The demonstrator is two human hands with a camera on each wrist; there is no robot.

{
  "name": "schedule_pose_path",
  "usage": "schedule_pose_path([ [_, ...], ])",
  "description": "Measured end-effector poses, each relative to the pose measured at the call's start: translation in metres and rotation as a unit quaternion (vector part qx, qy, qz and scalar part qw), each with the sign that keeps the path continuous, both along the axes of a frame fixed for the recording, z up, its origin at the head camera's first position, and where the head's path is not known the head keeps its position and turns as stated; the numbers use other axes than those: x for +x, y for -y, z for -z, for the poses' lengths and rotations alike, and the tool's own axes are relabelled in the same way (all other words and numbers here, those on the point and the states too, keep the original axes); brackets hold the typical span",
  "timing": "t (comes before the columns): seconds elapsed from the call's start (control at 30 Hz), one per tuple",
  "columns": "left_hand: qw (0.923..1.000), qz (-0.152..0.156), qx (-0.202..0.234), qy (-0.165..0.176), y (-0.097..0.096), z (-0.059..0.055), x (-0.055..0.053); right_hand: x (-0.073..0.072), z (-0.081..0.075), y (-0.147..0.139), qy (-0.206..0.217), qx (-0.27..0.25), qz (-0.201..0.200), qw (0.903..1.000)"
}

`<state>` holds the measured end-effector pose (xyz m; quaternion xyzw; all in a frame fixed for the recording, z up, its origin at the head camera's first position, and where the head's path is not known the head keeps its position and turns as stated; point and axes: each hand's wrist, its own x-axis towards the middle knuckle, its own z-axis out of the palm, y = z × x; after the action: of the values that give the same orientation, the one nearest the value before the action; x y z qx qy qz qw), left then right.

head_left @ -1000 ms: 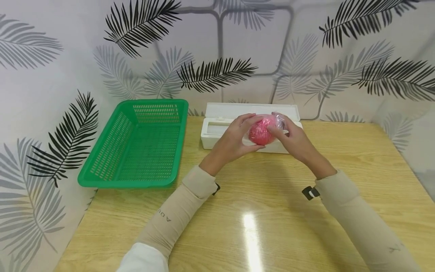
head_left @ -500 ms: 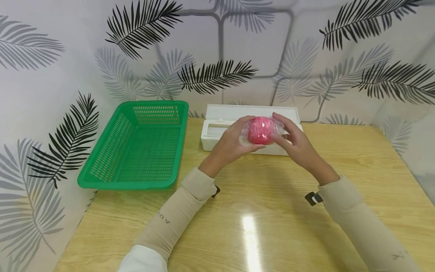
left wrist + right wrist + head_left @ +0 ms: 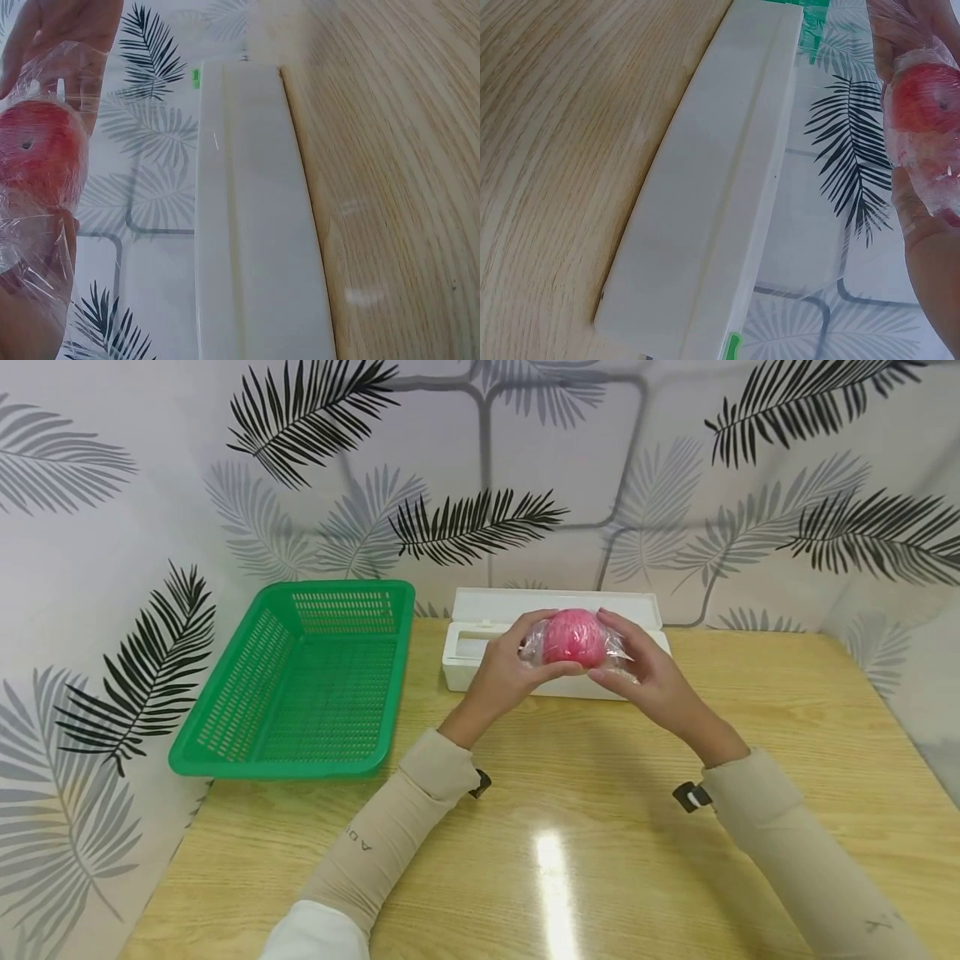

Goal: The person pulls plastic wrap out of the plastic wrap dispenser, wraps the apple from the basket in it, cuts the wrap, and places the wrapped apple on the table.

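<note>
apple point(image 3: 574, 637) was held between two hands, swathed in clear film point(image 3: 533, 643), apart from the white box point(image 3: 460, 674) and, in the head view, showing just right of the box's middle. left hand point(image 3: 507, 665) was curved round the apple's left side, thumb to the near edge; right hand point(image 3: 654, 680) did the same on the right. both were cupped about as wide as the apple and had hold of it with the film; how hard they pressed could not be told. loose film stuck out at both sides. left of the box stood a green basket point(image 3: 391, 727).

the step seemed to be drawing the film snug. done well, it called for a light, steady hold, smoothing outward and folding loose ends flat, without sharp tugs that might have torn the film or dropped the apple towards the box.

half a second earlier, the right thumb had lain higher, on the apple's right flank; now it was at the near edge, close to the left thumb. the apple had shifted slightly towards the box's lid, while box and basket had stayed put.
</note>
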<state>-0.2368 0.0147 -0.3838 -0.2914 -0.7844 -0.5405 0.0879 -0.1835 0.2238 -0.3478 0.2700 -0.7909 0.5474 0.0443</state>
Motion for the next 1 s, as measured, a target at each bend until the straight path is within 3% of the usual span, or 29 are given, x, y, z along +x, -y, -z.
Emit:
schedule_pose_path([
  [0.17, 0.9994, 0.005, -0.001, 0.033, 0.0018, -0.0012, 0.0007, -0.0039, 0.0037, 0.0042, -0.002, -0.032, -0.01, 0.9994],
  [0.37, 0.9978, 0.024, -0.001, 0.062, 0.0023, -0.0007, 0.0013, -0.0059, 0.0052, 0.0066, -0.013, -0.032, 0.01, 0.9993],
  [0.6, 0.9978, 0.006, -0.023, 0.061, 0.0019, -0.0021, 0.0026, -0.0065, 0.005, 0.0096, -0.006, -0.019, 0.02, 0.9996],
  [0.77, 0.9955, 0.03, -0.06, 0.067, 0.0031, -0.0033, 0.0006, -0.0059, 0.0044, 0.0096, -0.02, 0.0, 0.052, 0.9984],
  [0.83, 0.9945, 0.038, -0.09, 0.039, 0.0034, -0.0027, -0.0012, -0.0055, 0.0032, 0.0092, -0.023, 0.006, 0.064, 0.9976],
  [0.9, 0.9916, 0.041, -0.122, -0.009, 0.0039, -0.0014, -0.0029, -0.005, 0.0019, 0.0093, -0.027, 0.022, 0.076, 0.9965],
  [1.0, 0.9777, 0.042, -0.172, -0.112, 0.0031, 0.0009, -0.0052, -0.005, 0.0001, 0.0088, -0.028, 0.033, 0.086, 0.9953],
])
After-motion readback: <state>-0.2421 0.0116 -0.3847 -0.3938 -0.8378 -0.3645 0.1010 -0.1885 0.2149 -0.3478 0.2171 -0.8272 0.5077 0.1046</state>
